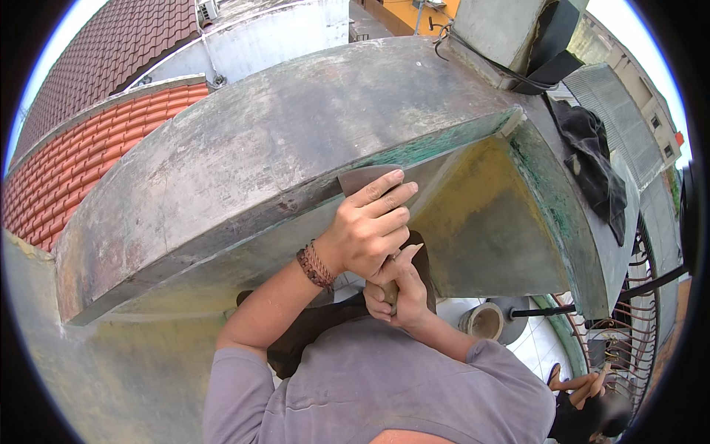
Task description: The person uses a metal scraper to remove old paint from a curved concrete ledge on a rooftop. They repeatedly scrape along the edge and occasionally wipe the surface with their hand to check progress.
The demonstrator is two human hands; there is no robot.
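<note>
My left hand (pixel 373 225), with a braided bracelet (pixel 315 267) at its wrist, lies over a broad-bladed knife (pixel 366 176). Its fingers cover much of the metal blade and point to the upper right. Lower down, my right hand (pixel 404 291) is closed around the knife's wooden handle (pixel 390 297). The two hands meet where blade and handle join, so that part is hidden. The blade's visible end is at the lower edge of a curved concrete ledge (pixel 260 127) with worn grey paint. Green paint (pixel 444 145) shows along that edge.
Black cloth (pixel 593 161) drapes over the ledge's right end, beside a pillar (pixel 493 33) with a loose cable. Below are a round container (pixel 482 322), a black pole (pixel 599 297) and a curved metal railing (pixel 638 333). Another person (pixel 582 405) is at lower right. Tiled roofs (pixel 111 158) lie beyond.
</note>
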